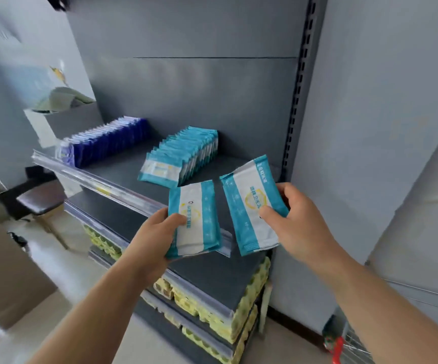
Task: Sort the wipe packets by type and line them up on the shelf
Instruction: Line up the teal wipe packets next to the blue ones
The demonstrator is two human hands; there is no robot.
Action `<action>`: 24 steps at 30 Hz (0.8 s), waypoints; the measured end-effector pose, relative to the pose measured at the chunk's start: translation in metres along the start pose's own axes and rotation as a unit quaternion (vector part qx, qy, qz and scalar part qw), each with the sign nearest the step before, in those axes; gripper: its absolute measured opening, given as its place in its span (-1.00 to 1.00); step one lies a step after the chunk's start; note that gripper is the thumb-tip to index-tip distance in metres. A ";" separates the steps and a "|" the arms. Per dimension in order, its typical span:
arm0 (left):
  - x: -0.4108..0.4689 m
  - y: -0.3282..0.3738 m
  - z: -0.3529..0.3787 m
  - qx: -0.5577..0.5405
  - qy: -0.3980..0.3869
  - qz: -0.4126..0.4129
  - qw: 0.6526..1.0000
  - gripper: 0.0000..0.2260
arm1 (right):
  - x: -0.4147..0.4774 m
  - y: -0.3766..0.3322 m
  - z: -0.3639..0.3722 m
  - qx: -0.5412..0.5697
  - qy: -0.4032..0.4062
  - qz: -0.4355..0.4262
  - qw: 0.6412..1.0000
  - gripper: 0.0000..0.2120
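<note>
My left hand [157, 232] grips a teal-and-white wipe packet [195, 219] by its lower left edge, held in front of the shelf's front lip. My right hand [299, 219] pinches a second teal-and-white packet [249, 206], thumb on its face, tilted to the left. On the grey shelf [123, 174] a row of several teal packets [186, 156] leans back toward the rear panel. A row of several dark blue packets [104, 140] stands at the shelf's left end.
Lower shelves hold stacks of yellow packages [241, 311]. A slotted upright [299, 88] borders the shelf on the right. A stool [41, 200] stands on the floor at left, and a red-handled cart [344, 345] sits at the bottom right.
</note>
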State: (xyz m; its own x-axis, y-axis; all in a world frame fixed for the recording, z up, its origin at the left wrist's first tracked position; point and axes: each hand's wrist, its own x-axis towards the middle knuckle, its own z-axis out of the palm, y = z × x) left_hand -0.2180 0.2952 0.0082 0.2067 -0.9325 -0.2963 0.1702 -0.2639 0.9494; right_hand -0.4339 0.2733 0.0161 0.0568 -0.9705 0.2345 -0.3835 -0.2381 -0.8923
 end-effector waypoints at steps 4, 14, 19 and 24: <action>0.032 0.029 -0.057 0.027 -0.006 0.005 1.000 -0.90 | 0.025 -0.024 0.050 -0.003 0.013 0.015 1.000 -0.79; 0.149 0.084 -0.114 0.184 -0.063 0.106 0.975 -0.73 | 0.105 -0.036 0.102 -0.047 0.020 0.029 0.998 -0.82; 0.196 0.112 -0.121 0.311 -0.113 0.159 0.930 -0.68 | 0.142 -0.036 0.110 -0.051 0.034 0.039 0.997 -0.82; 0.236 0.128 -0.127 0.401 -0.193 0.180 0.878 -0.67 | 0.162 -0.038 0.122 -0.063 0.046 0.048 0.996 -0.81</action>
State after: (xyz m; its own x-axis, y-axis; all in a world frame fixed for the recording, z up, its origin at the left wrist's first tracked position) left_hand -0.0247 0.0724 0.0464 -0.2590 -0.9645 -0.0520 -0.6033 0.1195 0.7885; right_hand -0.2977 0.1201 0.0406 -0.0681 -0.9795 0.1895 -0.4957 -0.1316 -0.8585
